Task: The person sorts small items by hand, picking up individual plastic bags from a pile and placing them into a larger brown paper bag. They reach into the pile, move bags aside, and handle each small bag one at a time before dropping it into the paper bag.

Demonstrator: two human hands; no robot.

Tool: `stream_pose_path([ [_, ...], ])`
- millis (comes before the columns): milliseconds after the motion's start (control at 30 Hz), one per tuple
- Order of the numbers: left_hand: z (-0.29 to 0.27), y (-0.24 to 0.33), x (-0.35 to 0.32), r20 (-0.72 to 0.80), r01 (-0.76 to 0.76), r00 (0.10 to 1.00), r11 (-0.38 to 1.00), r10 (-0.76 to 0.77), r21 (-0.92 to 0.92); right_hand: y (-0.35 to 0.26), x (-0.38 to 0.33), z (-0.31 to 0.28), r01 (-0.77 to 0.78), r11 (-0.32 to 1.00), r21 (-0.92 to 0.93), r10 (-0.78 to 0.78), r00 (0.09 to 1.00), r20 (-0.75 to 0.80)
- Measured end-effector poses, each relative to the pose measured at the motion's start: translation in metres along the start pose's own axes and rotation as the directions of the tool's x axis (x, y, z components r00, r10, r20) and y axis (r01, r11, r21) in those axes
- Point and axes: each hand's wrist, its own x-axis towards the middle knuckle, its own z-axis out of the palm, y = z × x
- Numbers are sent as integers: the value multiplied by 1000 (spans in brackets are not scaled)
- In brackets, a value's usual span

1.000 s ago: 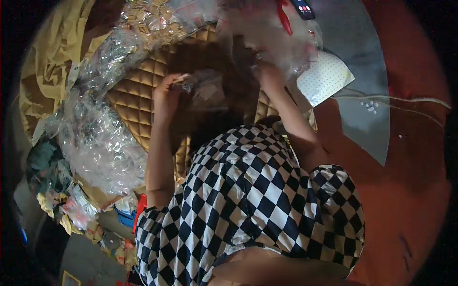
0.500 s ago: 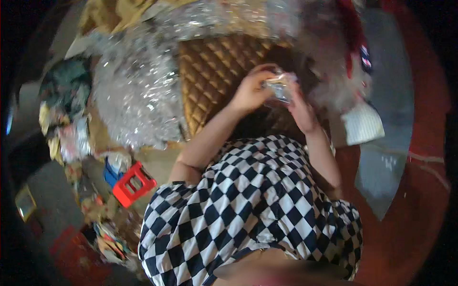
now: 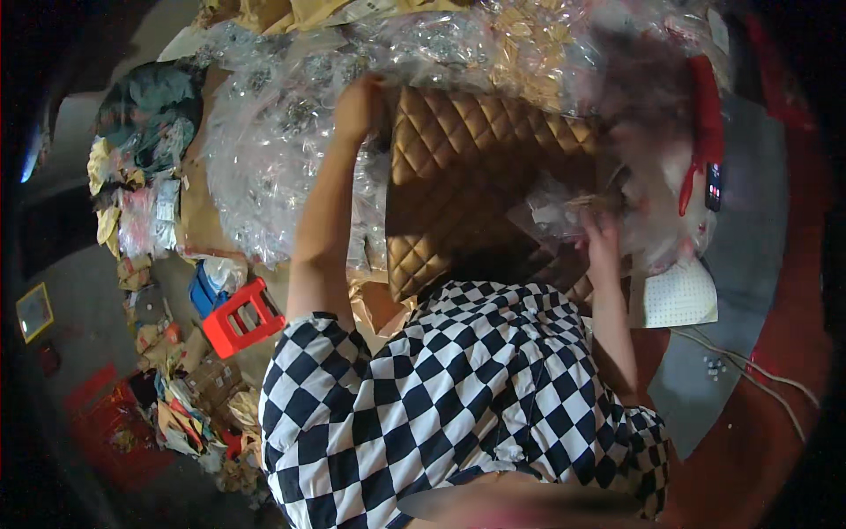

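My left hand point(image 3: 357, 110) reaches over a heap of clear plastic bags point(image 3: 264, 167), beside the upper left corner of a brown quilted pad point(image 3: 476, 132). Its fingers are dark and blurred, so I cannot see whether they hold anything. Above the pad's right part, my right hand point(image 3: 603, 242) has its fingers closed on a crumpled clear plastic bag point(image 3: 551, 212). What lies inside that bag is too blurred to make out.
More plastic bags with brown pieces point(image 3: 529, 44) are heaped at the back. On the right are a red strip point(image 3: 707, 115), a dark phone-like device point(image 3: 714, 187) and a white sheet point(image 3: 679, 295). A red plastic stool point(image 3: 242, 317) and cardboard scraps point(image 3: 211, 383) stand lower left.
My hands were together over the pad around a small shiny packet. The left has moved away to the bag heap; the right has moved right and down. The whole view has shifted.
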Motion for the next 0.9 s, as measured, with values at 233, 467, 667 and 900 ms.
stream_pose_path([
  [233, 30, 93, -10, 200, -423, 903, 865, 379, 271, 23, -3, 7, 61, 998, -18, -61, 998, -1],
  [467, 30, 126, -86, 455, -261, 858, 965, 238, -12, 39, -14, -12, -87, 994, -59, 80, 991, -110],
  [667, 28, 39, -27, 334, 32, 920, 890, -204, 455, 45, -11, -13, -15, 999, -30, 12, 993, -114],
  [900, -19, 63, 65, 298, -381, 910, 867, 289, 321, 77, 1, -30, 132, 989, -70, -142, 975, -169],
])
